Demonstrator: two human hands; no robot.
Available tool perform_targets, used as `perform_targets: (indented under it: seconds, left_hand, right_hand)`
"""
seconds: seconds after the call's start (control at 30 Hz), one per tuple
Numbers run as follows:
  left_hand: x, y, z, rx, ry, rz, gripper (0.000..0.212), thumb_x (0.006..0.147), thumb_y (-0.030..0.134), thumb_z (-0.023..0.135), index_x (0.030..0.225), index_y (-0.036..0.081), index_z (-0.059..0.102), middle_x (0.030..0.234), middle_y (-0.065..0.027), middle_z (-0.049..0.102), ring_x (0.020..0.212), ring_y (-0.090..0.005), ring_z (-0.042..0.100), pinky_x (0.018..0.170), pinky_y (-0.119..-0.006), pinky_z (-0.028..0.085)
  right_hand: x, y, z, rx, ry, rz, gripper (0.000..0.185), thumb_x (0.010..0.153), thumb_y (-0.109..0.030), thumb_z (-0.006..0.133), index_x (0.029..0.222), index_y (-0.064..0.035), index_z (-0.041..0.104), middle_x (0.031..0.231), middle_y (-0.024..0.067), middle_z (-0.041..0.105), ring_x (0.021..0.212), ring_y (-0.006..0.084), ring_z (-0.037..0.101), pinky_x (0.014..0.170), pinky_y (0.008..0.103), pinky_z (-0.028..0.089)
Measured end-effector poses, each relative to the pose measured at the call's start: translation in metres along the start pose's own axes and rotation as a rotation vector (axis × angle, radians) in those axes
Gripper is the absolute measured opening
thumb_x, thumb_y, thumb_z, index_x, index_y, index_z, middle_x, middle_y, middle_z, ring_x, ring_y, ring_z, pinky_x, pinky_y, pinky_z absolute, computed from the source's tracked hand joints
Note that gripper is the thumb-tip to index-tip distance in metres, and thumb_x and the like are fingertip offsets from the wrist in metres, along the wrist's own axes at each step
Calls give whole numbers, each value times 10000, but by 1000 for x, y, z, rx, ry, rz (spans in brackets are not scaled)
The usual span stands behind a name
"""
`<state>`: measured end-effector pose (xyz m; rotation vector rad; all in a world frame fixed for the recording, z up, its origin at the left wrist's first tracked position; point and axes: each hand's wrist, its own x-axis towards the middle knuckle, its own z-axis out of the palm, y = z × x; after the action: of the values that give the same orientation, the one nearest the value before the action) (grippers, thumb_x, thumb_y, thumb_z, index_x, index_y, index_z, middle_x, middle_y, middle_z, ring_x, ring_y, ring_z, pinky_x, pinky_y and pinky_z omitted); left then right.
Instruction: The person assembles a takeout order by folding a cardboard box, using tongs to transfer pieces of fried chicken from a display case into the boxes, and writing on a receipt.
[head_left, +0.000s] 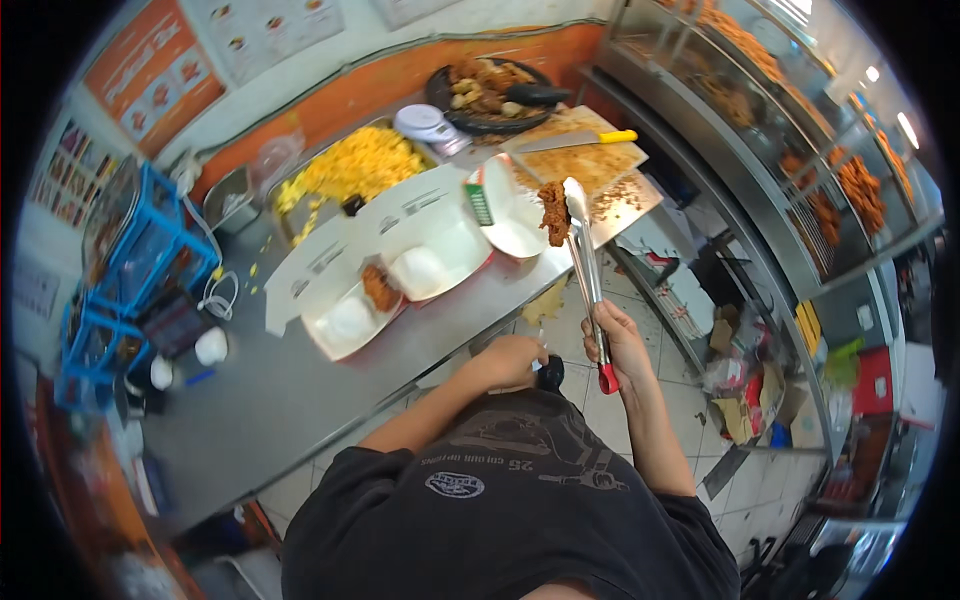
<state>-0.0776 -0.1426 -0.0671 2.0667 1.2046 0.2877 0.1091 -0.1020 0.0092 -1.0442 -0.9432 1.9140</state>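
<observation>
My right hand (619, 341) grips metal tongs (589, 262) with a red end. Between the tongs' tips hangs a piece of fried chicken (556, 214), above the right end of the steel table. Low by the table's front edge, my left hand (511, 361) is curled around a small white item (538, 364), mostly hidden. Two open paper boxes stand side by side. The nearer box (330, 330) holds a white mound (350, 319) and a fried chicken piece (381, 289); the other box (469, 259) holds a white mound (421, 271). A smaller open carton (517, 225) with a green panel is beside the tongs.
Behind the boxes lies a tray of yellow food pieces (360, 169), beside a white scale (421, 122). A yellow-handled knife (570, 140) rests on a cutting board (592, 161), near a dark stone mortar (487, 124). Blue crates (150, 247) stand left; a glass display case (795, 142) stands right.
</observation>
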Motion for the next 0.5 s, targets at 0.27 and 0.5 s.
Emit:
perform_targets:
  seconds: [0.27, 0.5]
  left_hand:
    - [-54, -26, 7, -47, 111, -223, 313, 651, 7, 537, 922, 71, 679, 924, -179, 635, 878, -338, 611, 764, -412, 484]
    - [-63, -32, 17, -61, 293, -133, 297, 671, 24, 531, 923, 78, 679, 917, -184, 632, 897, -344, 596, 801, -419, 469]
  right_hand:
    - [39, 48, 35, -379, -132, 22, 373, 897, -189, 573, 1228, -24, 526, 674, -10, 499, 445, 58, 453, 384, 205, 344]
    - [87, 83, 70, -1413, 166, -530, 503, 805, -245, 635, 1250, -52, 501, 807, 189, 614, 712, 338, 603, 641, 408, 478]
